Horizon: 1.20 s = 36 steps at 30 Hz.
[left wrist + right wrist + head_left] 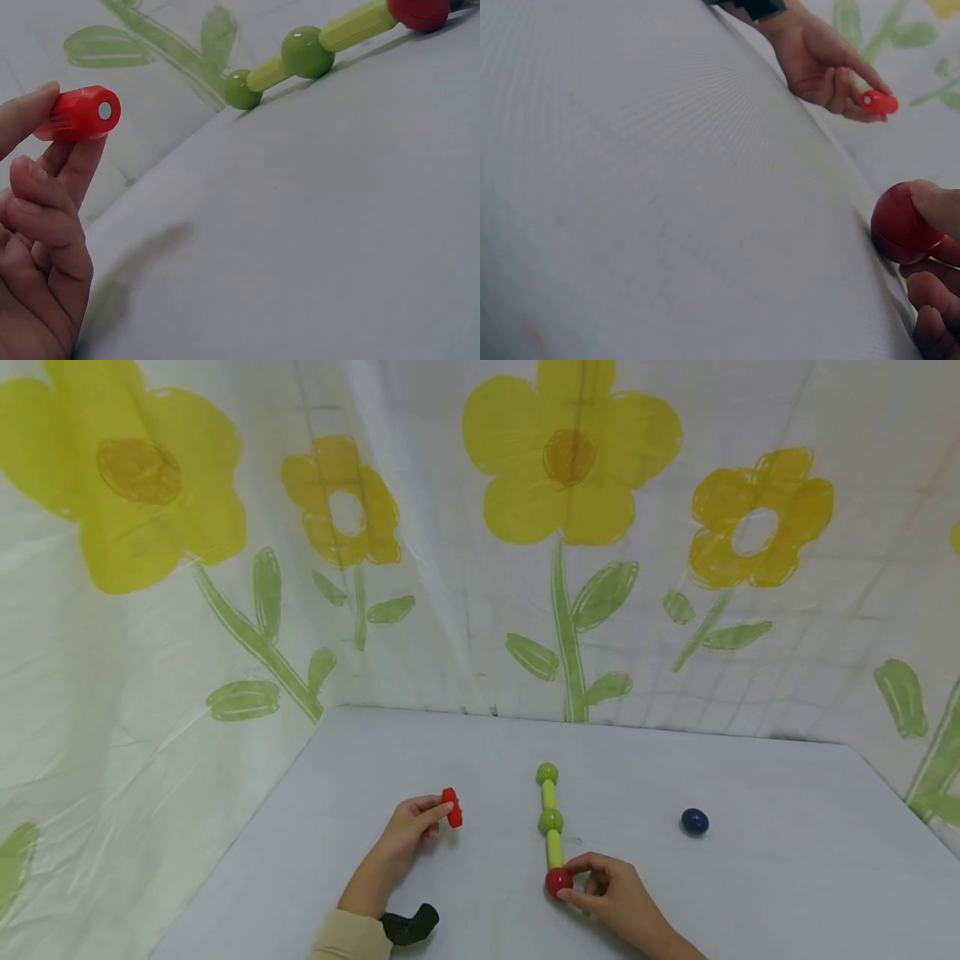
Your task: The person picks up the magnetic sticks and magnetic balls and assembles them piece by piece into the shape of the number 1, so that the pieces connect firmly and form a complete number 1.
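My left hand pinches a short red rod between thumb and fingers, raised over the table. A pale metal-like disc shows on the rod's end in the left wrist view. My right hand grips a dark red ball at the near end of a straight chain. From that ball the chain runs away from me: a yellow-green rod, a green ball, another yellow-green rod and a smaller-looking green ball at the far end.
A dark blue ball lies on the white table, right of the chain. Behind the table hangs a white curtain with painted yellow flowers. A black wrist strap piece sticks out beside the left sleeve.
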{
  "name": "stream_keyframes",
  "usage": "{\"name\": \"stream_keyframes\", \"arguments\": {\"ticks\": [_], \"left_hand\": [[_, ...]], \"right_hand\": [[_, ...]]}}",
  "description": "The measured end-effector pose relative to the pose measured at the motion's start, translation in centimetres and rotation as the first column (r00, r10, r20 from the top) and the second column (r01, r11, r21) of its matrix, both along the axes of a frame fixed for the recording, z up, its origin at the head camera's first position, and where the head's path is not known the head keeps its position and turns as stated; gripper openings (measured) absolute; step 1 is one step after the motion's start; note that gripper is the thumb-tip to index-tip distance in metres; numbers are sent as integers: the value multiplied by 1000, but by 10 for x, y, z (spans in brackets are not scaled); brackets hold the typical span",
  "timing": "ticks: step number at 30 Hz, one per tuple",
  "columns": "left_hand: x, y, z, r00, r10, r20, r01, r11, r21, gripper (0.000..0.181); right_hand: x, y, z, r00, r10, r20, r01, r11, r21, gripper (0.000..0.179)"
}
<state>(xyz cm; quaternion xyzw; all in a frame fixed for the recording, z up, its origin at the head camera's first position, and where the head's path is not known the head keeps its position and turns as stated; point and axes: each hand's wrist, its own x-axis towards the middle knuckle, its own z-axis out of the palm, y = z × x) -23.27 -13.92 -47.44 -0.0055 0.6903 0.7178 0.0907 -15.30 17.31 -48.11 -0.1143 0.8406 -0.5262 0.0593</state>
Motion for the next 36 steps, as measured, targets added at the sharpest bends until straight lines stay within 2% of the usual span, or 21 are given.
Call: {"name": "stream_keyframes", "arguments": {"ticks": [3, 6, 9, 19, 24, 30, 36], "left_hand": [[5, 7, 0, 994, -102, 40, 101, 995, 20, 25], [11, 15, 0, 977, -206, 62, 205, 978, 28, 23], [15, 22, 1, 963, -259, 68, 258, 966, 28, 19], [22, 34, 3, 955, -285, 85, 286, 958, -2, 24], [24, 39, 3, 948, -309, 77, 313, 948, -49, 25], [31, 49, 5, 929, -355, 100, 365, 924, -111, 22], [34, 57, 6, 913, -387, 130, 400, 912, -90, 21]], "right_hand": [[0, -1, 1, 1000, 1, 7, -1, 1000, 0, 40], [0, -1, 1, 1000, -2, 19, 2, 1000, 3, 41], [0, 0, 1, 1000, -10, 28, 10, 1000, 5, 42], [0, 0, 0, 999, -9, 33, 9, 1000, 5, 43], [0, -1, 2, 999, -10, 40, 10, 1000, 6, 43], [0, -1, 2, 998, -12, 56, 11, 1000, 7, 43], [-1, -1, 2, 999, -8, 52, 7, 1000, 8, 43]]}}
